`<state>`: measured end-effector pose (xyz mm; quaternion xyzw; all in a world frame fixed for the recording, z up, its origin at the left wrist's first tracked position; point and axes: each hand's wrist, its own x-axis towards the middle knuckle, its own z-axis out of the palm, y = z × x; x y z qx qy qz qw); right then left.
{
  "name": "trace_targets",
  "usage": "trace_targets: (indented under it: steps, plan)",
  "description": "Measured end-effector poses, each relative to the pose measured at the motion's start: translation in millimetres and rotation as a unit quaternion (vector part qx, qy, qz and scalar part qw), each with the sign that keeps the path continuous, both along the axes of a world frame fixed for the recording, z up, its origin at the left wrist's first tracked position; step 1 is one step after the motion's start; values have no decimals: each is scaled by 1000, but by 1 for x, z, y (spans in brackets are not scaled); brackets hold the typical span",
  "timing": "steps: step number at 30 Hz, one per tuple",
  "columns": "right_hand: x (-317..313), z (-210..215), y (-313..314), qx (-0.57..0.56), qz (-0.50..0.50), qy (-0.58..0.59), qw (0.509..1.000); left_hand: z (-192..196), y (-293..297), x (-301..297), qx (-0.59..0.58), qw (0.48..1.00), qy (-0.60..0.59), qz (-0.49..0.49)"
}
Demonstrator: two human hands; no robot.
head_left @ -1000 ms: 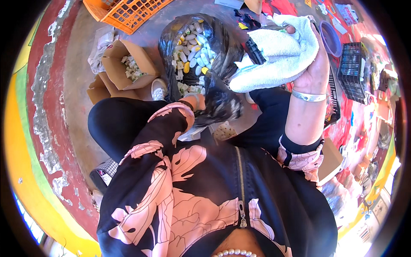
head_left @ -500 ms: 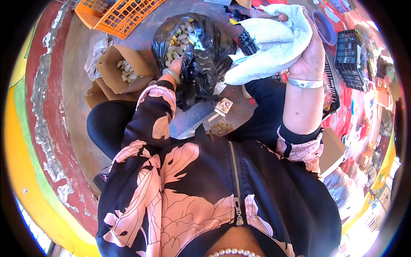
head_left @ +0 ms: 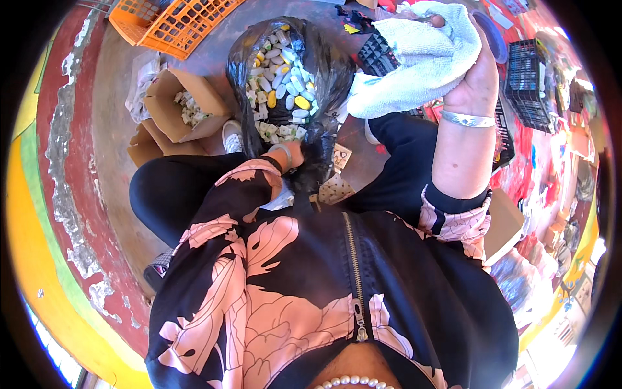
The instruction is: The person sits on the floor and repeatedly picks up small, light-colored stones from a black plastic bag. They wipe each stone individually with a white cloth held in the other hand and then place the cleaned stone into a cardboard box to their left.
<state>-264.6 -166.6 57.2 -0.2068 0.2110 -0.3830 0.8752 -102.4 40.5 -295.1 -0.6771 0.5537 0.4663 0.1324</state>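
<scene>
A black plastic bag (head_left: pixel 234 61) stands open on the floor in front of me. Small oval pieces in white, pale blue and yellow (head_left: pixel 291 87) fill it, with squarish whitish pieces marked in green (head_left: pixel 280 132) at its near side. My left hand (head_left: pixel 295 154) is closed on the bag's near edge, its fingertips partly hidden by the film. Raised at the right, my right hand (head_left: pixel 476 81) grips a white terry towel (head_left: pixel 414 61), which drapes over the fingers and hangs toward the bag. A thumb tip shows through the towel's folds.
Left of the bag, a cardboard box (head_left: pixel 162 104) holds more squarish pieces. An orange plastic crate (head_left: pixel 184 29) stands at the far left. Dark crates (head_left: pixel 528 84) and a purple basin (head_left: pixel 495 39) are at the right. A small patterned card (head_left: pixel 341 155) lies between my legs.
My left hand has moved from the bag's left side to its near edge, drawing the film toward me. More of the pieces inside now show. The towel has shifted slightly right and up.
</scene>
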Motion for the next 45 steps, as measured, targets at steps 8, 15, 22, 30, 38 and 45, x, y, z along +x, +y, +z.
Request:
trace_targets:
  steps: [8, 15, 22, 30, 38, 45]
  plan:
    - [-10, -31, -19, -72, 19, 2, 997, -2, -15, -65, -108, 950, 18, 293]
    - [-13, -32, -19, -55, 48, -11, 997, -62, -17, -13, -39, 985, -93, 143]
    - [-6, -34, -14, -65, 40, -2, 997, -57, -52, 73, -186, 936, -135, 267]
    - [-7, -41, -23, -71, 32, -25, 997, 71, -176, 137, -431, 885, -141, -109]
    - [-13, -35, -17, -78, 54, -44, 994, 70, -86, 3, -340, 900, -36, -269]
    - [-10, -31, -13, -79, 25, -26, 996, -16, -20, -58, -136, 981, 139, 8]
